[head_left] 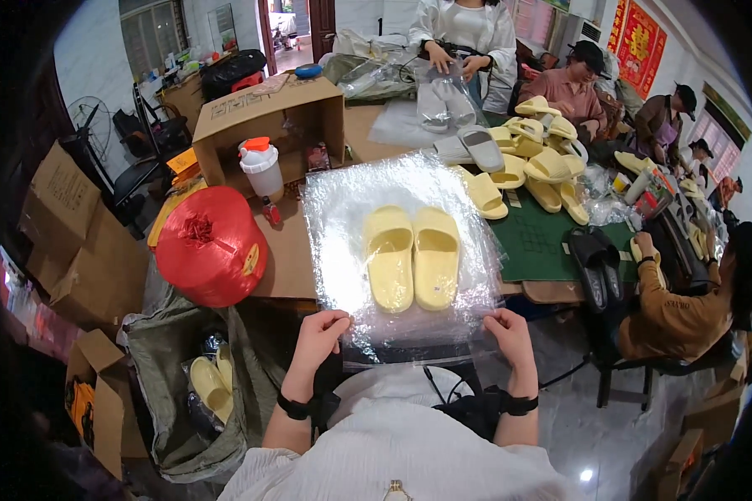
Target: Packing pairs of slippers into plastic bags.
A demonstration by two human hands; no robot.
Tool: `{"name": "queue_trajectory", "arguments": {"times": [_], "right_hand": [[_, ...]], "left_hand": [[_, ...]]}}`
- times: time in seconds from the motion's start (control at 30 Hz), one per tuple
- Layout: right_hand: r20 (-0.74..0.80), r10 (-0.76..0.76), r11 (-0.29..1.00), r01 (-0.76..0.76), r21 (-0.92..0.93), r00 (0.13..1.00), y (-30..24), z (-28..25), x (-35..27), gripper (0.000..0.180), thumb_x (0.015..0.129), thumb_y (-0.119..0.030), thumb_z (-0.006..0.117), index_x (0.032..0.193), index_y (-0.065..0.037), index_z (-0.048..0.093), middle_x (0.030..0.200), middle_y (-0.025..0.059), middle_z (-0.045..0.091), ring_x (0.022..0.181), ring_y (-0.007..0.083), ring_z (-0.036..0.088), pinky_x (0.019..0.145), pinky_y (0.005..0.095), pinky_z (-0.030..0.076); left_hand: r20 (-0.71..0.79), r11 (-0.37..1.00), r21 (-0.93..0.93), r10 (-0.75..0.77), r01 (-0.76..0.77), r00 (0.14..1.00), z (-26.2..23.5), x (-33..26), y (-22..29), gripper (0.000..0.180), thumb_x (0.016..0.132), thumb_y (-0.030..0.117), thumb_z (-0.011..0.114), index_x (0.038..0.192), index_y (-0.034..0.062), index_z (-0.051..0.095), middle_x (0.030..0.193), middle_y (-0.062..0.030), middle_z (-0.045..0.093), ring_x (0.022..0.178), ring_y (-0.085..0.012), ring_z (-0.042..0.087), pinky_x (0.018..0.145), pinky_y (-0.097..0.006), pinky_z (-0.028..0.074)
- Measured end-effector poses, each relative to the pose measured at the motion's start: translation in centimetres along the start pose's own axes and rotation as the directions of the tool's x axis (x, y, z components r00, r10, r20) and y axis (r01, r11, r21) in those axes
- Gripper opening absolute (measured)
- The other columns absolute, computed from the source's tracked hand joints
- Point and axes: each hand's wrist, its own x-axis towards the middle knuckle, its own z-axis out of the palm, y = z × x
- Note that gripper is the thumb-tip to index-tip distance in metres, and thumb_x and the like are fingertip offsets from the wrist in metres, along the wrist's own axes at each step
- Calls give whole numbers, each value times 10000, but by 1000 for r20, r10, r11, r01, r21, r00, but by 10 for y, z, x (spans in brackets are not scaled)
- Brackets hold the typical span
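Showing one small white printed sticker on the right heel, two pale-yellow slide slippers lie on or inside one clear shiny plastic bag; I cannot tell which. At the bag's near left corner, the left hand pinches it; at the near right, the right hand likewise.

Standing co-worker at 1 o'clock: head cut off by upper edge. Yellow slippers at 8 o'clock: partly hidden inside sack. Central right slipper: mark too small to read. White shirt, 6 o'clock: cut off by lower edge.
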Motion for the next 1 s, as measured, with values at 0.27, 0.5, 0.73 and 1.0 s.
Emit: {"name": "queue_trajectory", "arguments": {"times": [0.27,0.5,0.73,1.0], "right_hand": [[86,136,990,-133,-36,987,-9,1,-5,156,923,-56,592,1034,31,657,857,62,703,772,109,665,656,225,503],[-11,76,970,-71,233,997,-3,1,-2,84,943,-40,547,984,-5,611,874,67,685,759,124,663,622,236,521],[-102,-122,907,152,392,987,-15,7,-6,64,948,-26,540,955,-14,602,864,51,651,752,128,643,678,249,527],[-293,-257,797,374,474,921,-9,10,-8,76,953,10,527,980,-5,597,996,36,642,868,112,605,793,268,506]], "left_hand": [[243,986,100,-153,133,958,2,-8,4,210,930,114,619,1077,-33,648,897,-69,718,494,-64,523,444,-204,432],[177,985,-55,-153,165,972,9,-10,11,172,961,86,542,1059,-23,631,959,-96,719,744,-154,720,527,-209,488],[129,976,-206,91,-63,987,13,-20,25,153,970,75,533,1036,-7,643,962,-86,717,846,-153,708,625,-213,510],[-9,755,331,602,-566,798,23,-27,24,207,859,-116,512,951,-27,675,908,-118,724,853,-148,695,750,-271,550]]}}
